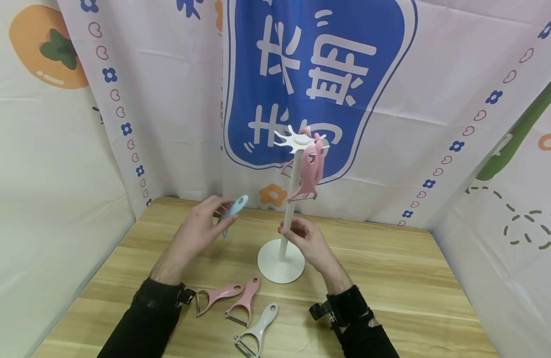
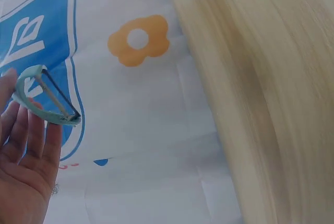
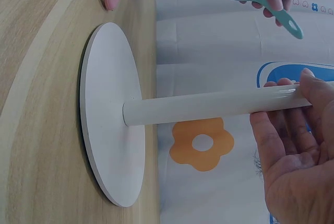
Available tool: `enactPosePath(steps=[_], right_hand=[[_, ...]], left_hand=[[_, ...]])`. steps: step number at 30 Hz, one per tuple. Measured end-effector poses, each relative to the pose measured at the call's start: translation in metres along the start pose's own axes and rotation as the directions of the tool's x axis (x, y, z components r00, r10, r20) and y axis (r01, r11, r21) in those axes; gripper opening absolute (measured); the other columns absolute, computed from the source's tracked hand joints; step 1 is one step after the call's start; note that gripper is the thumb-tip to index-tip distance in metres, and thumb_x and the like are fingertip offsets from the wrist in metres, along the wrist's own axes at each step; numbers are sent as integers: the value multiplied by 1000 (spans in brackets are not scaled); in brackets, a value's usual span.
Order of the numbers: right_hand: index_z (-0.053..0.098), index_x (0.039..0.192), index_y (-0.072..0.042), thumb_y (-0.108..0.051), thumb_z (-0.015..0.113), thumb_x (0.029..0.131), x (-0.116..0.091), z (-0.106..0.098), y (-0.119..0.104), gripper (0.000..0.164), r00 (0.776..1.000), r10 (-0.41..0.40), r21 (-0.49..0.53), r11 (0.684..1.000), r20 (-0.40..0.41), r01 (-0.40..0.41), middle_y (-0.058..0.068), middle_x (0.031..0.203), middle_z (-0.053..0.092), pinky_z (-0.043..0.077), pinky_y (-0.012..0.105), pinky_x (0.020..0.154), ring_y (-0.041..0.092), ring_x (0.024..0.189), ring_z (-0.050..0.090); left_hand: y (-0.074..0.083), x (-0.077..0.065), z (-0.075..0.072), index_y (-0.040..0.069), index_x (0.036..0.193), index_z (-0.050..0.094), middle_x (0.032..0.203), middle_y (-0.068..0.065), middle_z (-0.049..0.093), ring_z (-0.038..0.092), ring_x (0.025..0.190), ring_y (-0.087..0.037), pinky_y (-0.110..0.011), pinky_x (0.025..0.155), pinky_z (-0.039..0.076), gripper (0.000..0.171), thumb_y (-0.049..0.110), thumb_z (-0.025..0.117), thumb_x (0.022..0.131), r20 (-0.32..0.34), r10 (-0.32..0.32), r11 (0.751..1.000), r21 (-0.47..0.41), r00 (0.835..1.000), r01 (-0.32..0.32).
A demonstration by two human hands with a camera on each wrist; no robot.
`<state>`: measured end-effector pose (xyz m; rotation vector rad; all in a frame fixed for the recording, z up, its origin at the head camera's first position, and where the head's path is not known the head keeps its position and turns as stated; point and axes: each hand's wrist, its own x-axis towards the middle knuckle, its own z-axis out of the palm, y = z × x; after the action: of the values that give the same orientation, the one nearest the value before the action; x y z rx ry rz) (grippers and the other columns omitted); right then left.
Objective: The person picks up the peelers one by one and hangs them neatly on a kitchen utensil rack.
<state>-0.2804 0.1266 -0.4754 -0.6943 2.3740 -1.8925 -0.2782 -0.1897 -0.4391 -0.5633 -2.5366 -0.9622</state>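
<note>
A light blue vegetable peeler (image 1: 238,205) is pinched in my left hand (image 1: 203,221), raised above the table to the left of a white stand. Its blade and curved frame show in the left wrist view, where the peeler (image 2: 46,115) lies across the fingers. My right hand (image 1: 309,242) grips the stand's white pole (image 3: 198,107) between thumb and fingers, above the round base (image 1: 275,272). Several pink peelers (image 1: 310,171) hang from the right side of the stand's hooked top (image 1: 298,140); its left hooks are bare.
On the wooden table (image 1: 383,298), two pink peelers (image 1: 219,294) (image 1: 248,298) and a white peeler (image 1: 262,325) lie in front of the base. A printed cloth (image 1: 181,124) hangs behind the table's back edge, with more cloth at both sides.
</note>
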Motion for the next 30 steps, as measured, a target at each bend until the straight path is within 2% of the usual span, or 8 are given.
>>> enactPosePath(steps=[5,15,22,26,30], right_hand=[[71,120,-14,-32,70,99,-1,0,-1,27,1000,0,-8,1000,-2,0,4,115,73,54,44,99,22,108,69],[71,120,-14,-31,69,100,-1,0,-2,27,1000,11,-9,1000,-2,-11,4,115,73,53,42,100,22,109,69],[71,121,-14,-31,69,100,-1,-1,-2,27,1000,9,-4,1000,-2,-9,4,115,73,53,43,101,33,113,67],[71,121,-15,-31,69,100,-1,-1,-2,26,1000,3,-11,1000,1,-3,4,115,73,53,43,100,28,110,68],[71,121,-15,-31,69,100,-1,-1,-2,27,1000,2,-10,1000,4,-2,5,115,73,53,43,100,26,110,69]], left_hand=[[2,1,-1,17,136,64,115,4,62,63,104,-14,-41,93,58,45,35,74,96,-43,-28,994,-107,999,23],[13,1,-6,17,137,64,117,0,63,64,107,-17,-41,95,57,50,46,70,96,-135,-99,966,-249,986,63],[21,4,-7,16,138,62,122,-1,63,64,110,-16,-34,96,56,53,47,70,96,-121,-139,930,-357,983,88],[23,5,-6,16,139,62,124,-2,62,64,110,-16,-28,95,56,51,44,70,97,-121,-135,905,-420,984,72],[27,7,-5,14,140,61,127,-5,63,64,111,-18,-27,93,56,48,37,70,98,-125,-122,885,-462,985,51]])
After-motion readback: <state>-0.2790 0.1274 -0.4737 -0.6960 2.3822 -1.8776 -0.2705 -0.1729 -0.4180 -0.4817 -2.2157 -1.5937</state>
